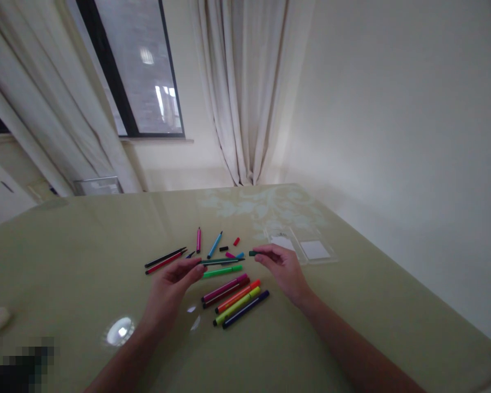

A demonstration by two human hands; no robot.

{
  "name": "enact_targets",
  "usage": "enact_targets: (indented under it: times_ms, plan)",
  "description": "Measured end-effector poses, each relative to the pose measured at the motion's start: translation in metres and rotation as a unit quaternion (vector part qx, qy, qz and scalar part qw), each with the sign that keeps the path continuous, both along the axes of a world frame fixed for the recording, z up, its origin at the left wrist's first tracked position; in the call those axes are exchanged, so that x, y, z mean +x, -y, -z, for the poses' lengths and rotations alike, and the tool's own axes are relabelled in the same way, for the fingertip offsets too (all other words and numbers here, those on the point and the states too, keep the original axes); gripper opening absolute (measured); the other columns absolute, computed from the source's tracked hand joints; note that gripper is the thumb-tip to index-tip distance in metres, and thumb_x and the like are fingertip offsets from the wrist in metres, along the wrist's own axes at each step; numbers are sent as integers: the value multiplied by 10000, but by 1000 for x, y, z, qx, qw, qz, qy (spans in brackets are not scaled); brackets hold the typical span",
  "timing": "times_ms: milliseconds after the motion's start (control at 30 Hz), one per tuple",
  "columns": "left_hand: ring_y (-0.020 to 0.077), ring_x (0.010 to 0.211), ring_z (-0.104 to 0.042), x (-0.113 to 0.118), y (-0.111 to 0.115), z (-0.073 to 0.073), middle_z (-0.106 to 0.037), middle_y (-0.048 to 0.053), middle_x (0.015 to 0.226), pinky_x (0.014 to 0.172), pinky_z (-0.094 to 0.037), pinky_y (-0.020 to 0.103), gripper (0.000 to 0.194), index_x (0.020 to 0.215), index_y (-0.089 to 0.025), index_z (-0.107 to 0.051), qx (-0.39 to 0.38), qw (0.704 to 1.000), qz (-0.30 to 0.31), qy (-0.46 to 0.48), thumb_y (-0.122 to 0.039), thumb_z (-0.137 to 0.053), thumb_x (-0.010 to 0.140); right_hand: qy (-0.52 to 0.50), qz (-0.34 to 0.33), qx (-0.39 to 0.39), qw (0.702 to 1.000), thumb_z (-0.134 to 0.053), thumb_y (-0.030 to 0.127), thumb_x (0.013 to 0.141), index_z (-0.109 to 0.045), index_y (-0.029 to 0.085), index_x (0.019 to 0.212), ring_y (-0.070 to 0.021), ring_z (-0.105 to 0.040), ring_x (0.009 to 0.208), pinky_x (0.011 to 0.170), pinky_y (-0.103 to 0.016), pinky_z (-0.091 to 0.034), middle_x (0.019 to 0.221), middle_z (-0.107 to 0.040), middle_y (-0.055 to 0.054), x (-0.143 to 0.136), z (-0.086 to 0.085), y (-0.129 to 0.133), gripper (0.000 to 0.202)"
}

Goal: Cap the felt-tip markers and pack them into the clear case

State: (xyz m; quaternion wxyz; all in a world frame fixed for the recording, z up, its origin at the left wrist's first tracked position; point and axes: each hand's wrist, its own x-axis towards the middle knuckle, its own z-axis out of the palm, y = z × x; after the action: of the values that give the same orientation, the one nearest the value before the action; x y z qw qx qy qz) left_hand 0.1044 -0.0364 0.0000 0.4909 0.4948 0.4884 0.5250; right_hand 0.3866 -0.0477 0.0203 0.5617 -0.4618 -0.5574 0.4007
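Observation:
My left hand [179, 279] pinches a dark green felt-tip pen [223, 261] by its rear end, its bare tip pointing right. Between the thumb and fingers of my right hand [279, 268] is a small dark green pen cap [252, 253], apart from the tip. Just below the held pen lies a capped bright green pen [223, 272]. Nearer me rest several capped pens, among them a purple one [225, 287], an orange one [238, 296], a yellow-green one [237, 307] and a navy one [246, 309].
Uncapped pens lie beyond my hands: black [165, 257], red [166, 262], pink [198, 240] and blue [215, 245]. Loose caps are nearby, including a red cap [236, 241] and a black cap [223, 249]. A clear plastic case [331, 256] lies open at right, by the table edge.

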Motion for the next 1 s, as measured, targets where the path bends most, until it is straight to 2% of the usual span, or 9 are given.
enact_targets:
  times_ms: [333,600,733,867,1000]
  plan:
    - [227,880,-780,-1,3,-3,-819,91,944,815,-638,321,407,976,-172,-795,1,1000,-5,26,-440,-930,703,15,-3,13,1000,-828,343,817,-834,232,961,-236,-772,889,853,-384,-619,937,-830,-62,1,-1,1,182]
    - [223,898,-784,3,7,-6,-821,84,944,826,-647,316,373,987,-182,-796,5,999,18,27,-418,-920,726,6,-24,13,1000,-849,371,812,-838,237,961,-235,-780,888,846,-378,-627,936,-833,-61,-3,-1,4,201]
    - [226,900,-791,6,10,-9,-826,83,965,829,-654,321,361,1002,-190,-800,10,999,48,19,-413,-911,740,17,-38,18,999,-847,385,816,-842,234,979,-238,-780,900,846,-374,-630,961,-833,-72,-4,-2,5,222]
    - [244,902,-799,6,12,-12,-834,85,966,840,-667,351,367,1040,-203,-817,13,997,72,-4,-441,-883,768,31,-46,15,998,-842,364,818,-851,241,975,-223,-774,846,812,-348,-621,916,-830,-61,-4,-7,9,200]
    - [265,886,-803,3,12,-13,-837,89,962,835,-678,385,352,1018,-208,-833,26,997,71,-28,-446,-877,763,49,-49,12,998,-818,361,833,-857,238,959,-201,-747,757,722,-311,-599,831,-811,-51,-2,-11,14,180]
